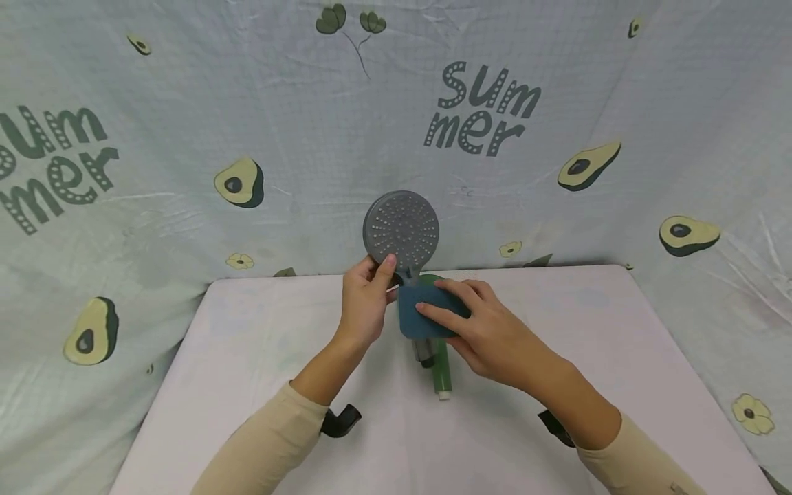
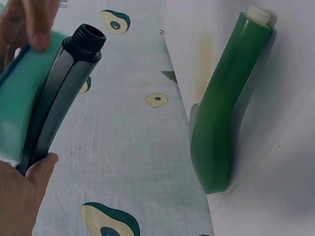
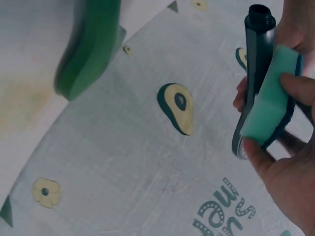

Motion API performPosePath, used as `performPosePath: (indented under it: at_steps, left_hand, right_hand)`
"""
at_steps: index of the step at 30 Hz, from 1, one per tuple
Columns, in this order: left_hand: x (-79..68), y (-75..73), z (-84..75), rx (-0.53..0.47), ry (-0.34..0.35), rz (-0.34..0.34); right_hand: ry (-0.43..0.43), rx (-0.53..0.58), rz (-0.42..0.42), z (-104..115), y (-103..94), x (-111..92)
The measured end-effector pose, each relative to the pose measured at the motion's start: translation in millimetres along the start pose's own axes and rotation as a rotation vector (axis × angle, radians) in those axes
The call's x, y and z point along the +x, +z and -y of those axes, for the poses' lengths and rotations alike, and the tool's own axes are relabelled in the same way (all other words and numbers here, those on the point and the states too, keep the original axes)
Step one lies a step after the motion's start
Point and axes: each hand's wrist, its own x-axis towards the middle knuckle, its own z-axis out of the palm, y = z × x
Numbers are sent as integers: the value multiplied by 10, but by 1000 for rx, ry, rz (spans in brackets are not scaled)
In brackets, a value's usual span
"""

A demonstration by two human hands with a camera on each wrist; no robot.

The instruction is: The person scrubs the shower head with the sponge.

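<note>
A grey shower head point(image 1: 402, 230) is held up over the table, its nozzle face toward the head camera. My left hand point(image 1: 365, 302) grips it near the neck, thumb in front. In my right hand point(image 1: 489, 330) is a sponge point(image 1: 427, 313), dark blue on one side and teal foam on the other. The foam point(image 3: 270, 103) lies along the shower head's dark handle point(image 2: 61, 98), which ends in an open threaded tip point(image 2: 89, 38). Part of the handle is hidden behind the sponge in the head view.
Behind and below the hands, a green shower head point(image 2: 216, 128) with a white threaded end lies on the white table point(image 1: 260, 350). A printed cloth point(image 1: 309, 158) hangs along the table's far edge. Black pieces show by my left forearm point(image 1: 318, 375) and right forearm point(image 1: 575, 392).
</note>
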Motion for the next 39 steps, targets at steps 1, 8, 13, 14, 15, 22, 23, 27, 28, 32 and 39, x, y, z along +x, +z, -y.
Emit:
performPosePath:
  at_steps: [1, 8, 13, 14, 15, 22, 23, 27, 28, 32, 39]
  left_hand:
    - [5, -15, 5, -2, -5, -8]
    - [41, -70, -11, -27, -9, -55]
    - [18, -40, -26, -61, -30, -66]
    - [8, -27, -24, -72, -43, -65]
    - [-2, -13, -20, -80, -54, -63]
    - [-21, 10, 6, -90, -44, -58]
    - [-16, 0, 5, -82, -37, -60]
    - [15, -61, 4, -62, -11, -52]
    - [23, -75, 3, -64, -5, -51]
    - [51, -114, 3, -73, 6, -60]
    - [31, -94, -26, -130, -20, -65]
  right_hand:
    - [-18, 32, 21, -7, 1, -32]
    - [-110, 167, 82, -42, 76, -216]
    - [18, 226, -44, -127, 183, -152]
    - [56, 249, -71, -146, 208, -128]
    - [90, 275, -93, -165, 229, -104]
    - [150, 356, -84, -186, 224, -27]
    - [139, 341, -71, -178, 210, -34]
    - [19, 235, -31, -105, 158, -105]
    - [-25, 214, -25, -81, 150, -129]
    - [-164, 161, -4, 0, 116, -245]
    - [-42, 202, -13, -51, 78, -320]
